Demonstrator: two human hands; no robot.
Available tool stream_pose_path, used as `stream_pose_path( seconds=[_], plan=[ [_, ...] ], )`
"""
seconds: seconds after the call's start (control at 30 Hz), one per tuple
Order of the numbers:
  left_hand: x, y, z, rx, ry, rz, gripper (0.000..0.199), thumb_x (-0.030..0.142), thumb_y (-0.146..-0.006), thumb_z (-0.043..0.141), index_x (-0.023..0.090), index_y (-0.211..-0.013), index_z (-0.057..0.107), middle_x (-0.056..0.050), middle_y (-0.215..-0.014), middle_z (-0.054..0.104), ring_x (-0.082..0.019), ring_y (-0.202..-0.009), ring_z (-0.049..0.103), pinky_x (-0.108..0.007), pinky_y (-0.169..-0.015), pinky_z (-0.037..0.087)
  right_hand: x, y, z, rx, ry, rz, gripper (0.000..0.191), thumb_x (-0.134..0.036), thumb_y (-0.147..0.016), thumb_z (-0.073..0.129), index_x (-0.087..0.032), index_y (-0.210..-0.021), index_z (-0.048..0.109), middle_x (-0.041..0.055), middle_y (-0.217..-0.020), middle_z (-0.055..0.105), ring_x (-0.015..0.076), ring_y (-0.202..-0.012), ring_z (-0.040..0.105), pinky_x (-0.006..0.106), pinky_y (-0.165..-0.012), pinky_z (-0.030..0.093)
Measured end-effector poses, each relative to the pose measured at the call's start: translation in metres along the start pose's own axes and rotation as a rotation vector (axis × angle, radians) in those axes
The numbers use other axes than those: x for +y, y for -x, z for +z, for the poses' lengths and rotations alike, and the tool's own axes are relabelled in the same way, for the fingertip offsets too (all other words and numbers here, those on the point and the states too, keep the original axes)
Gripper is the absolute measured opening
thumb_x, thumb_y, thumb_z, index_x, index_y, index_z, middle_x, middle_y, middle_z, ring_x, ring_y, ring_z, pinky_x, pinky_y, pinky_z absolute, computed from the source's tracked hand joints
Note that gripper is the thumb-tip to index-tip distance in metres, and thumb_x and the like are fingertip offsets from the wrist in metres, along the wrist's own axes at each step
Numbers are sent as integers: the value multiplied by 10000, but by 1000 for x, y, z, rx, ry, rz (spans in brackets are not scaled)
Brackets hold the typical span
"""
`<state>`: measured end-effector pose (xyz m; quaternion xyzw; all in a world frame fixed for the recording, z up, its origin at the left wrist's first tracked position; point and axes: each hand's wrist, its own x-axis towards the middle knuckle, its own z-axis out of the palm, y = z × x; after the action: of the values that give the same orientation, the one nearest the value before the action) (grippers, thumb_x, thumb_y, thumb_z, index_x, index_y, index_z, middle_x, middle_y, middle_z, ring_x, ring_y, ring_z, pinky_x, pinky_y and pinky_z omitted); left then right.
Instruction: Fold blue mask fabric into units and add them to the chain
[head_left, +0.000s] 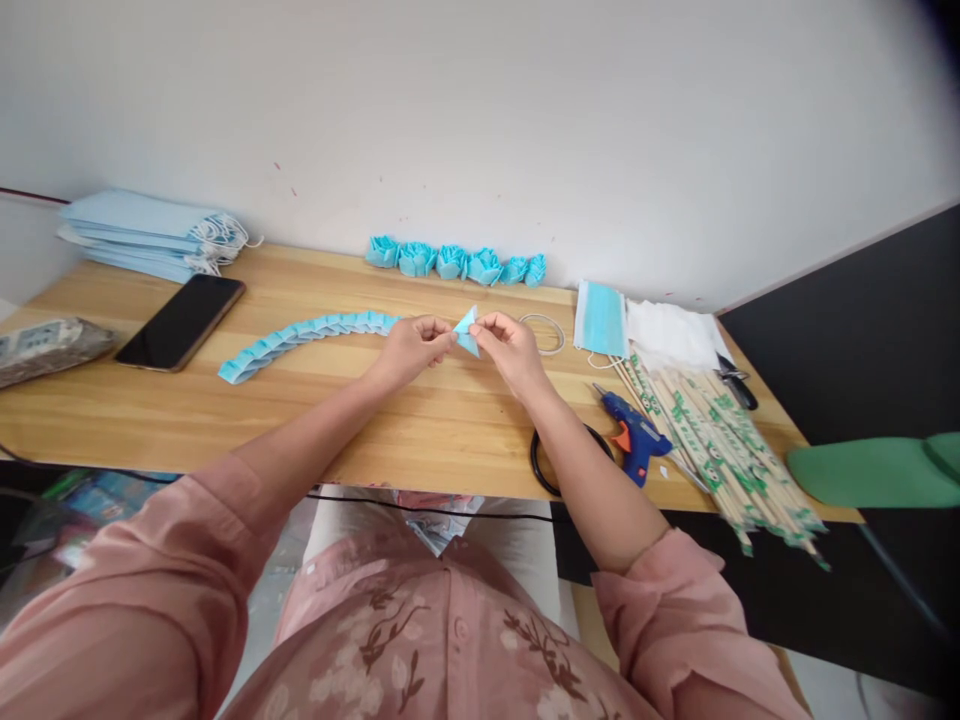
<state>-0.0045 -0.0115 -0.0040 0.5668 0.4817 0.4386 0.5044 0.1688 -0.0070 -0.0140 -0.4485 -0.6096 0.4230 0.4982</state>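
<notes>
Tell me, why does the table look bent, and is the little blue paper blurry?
In the head view the wooden table bows like an arch: that is wide-lens distortion, and the top right corner goes dark too. The light is soft and even, with faint shadows. The blue folded piece held by the left hand and right hand looks a bit soft, small in the frame.

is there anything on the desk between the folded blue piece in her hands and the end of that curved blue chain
Nothing visible. The left hand and right hand pinch the folded blue piece just right of the chain; its near end lies by the left hand's fingers, with only bare desk around it.
</notes>
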Motion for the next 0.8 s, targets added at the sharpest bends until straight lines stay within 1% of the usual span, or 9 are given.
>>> stream_pose_path(
  seconds=[0.17, 0.27, 0.43, 0.6, 0.8],
  plan=[
    [1, 0, 0, -36, 84, -29, 71, 190, -779, 683, 128, -784, 647, -18, -663, 709, -76, -523, 593, -190, -522, 475, 1, 0, -1, 17, 13, -7, 230, -415, -796, 685, -211, -718, 612, -29, -652, 594, 113, -613, 500, 275, -625, 389],
    [0, 0, 0, -41, 131, -45, 99, 192, -775, 705, 121, -815, 648, -50, -724, 747, -98, -575, 648, -206, -559, 509, 0, 0, -2, 26, 27, -19, 216, -402, -801, 679, -208, -726, 620, -31, -660, 599, 110, -620, 497, 275, -642, 398],
    [-1, 0, -1, -31, 167, -70, 161, 244, -766, 744, 126, -809, 643, -62, -752, 760, -116, -592, 671, -215, -552, 511, -1, 0, -2, 42, 38, -18, 208, -393, -798, 676, -204, -730, 626, -33, -660, 597, 111, -635, 502, 276, -663, 405],
    [-1, 0, 0, -12, 180, -77, 123, 202, -777, 721, 125, -796, 627, -62, -736, 757, -112, -578, 668, -211, -541, 511, -2, 1, -1, 33, 45, -19, 204, -394, -804, 671, -210, -730, 623, -30, -668, 601, 121, -652, 513, 284, -679, 416],
    [0, 1, 1, -4, 179, -53, 130, 169, -771, 712, 135, -772, 587, -52, -707, 750, -115, -553, 661, -222, -530, 513, -2, 1, -1, 35, 82, -28, 192, -387, -812, 667, -212, -740, 631, -27, -688, 605, 127, -679, 524, 286, -689, 416]
  ],
)
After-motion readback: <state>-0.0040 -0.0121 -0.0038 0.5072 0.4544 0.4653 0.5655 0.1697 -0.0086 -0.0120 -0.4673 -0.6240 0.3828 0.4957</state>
